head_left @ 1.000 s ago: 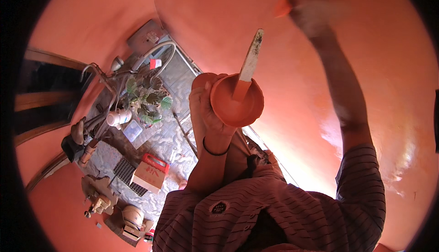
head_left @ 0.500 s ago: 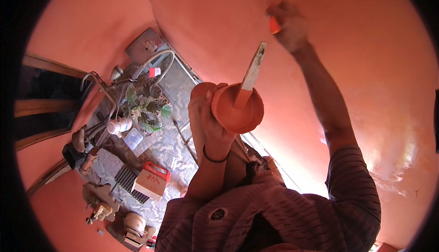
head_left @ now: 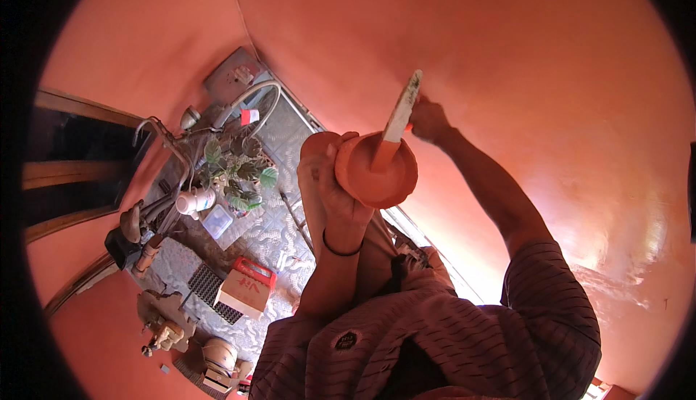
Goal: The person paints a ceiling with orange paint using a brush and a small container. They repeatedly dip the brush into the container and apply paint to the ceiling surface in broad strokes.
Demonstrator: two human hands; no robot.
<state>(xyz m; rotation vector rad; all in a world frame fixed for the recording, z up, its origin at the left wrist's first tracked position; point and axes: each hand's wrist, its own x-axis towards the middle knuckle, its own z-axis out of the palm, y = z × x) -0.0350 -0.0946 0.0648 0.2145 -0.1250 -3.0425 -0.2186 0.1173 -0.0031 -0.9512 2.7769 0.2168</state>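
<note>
My left hand is wrapped round the side of a round orange-coated bowl, with orange paint inside. In the bowl leans a flat stick, pale and dark-stained at its upper part and orange at the bottom. Beyond the stick, my right hand is closed by the orange wall. A bit of a small bright orange thing shows at its fingers; the rest is hidden by the hand and the stick. Whether it touches the wall I cannot tell.
On the patterned floor at left stand a bicycle, a leafy potted plant, and a white bucket-like container. A cardboard box sits in a red crate. Dark window panes are set in the left wall.
My right hand has come down the wall and toward me, from the upper right to just beside the stick. My left hand, bowl and stick have hardly moved.
</note>
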